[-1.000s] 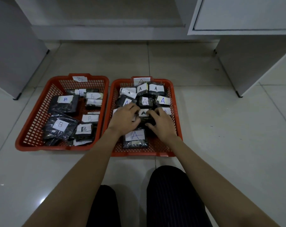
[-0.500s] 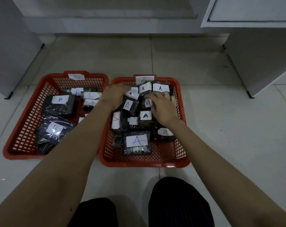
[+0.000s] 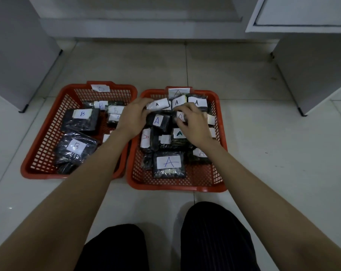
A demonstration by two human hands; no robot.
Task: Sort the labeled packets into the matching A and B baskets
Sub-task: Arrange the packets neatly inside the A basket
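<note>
The B basket (image 3: 48,141) holds only B packets (image 3: 80,119). Beside it, in the A basket (image 3: 177,185), the left hand (image 3: 133,119) grips a white-wrapped A packet (image 3: 158,104), long axis crosswise; the right hand (image 3: 191,124) seems to pinch another A packet (image 3: 180,116). Bare mesh lies nearest the person.

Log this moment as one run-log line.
phase: sorting | left hand: touching A packet | right hand: on A packets | site: A basket
</note>
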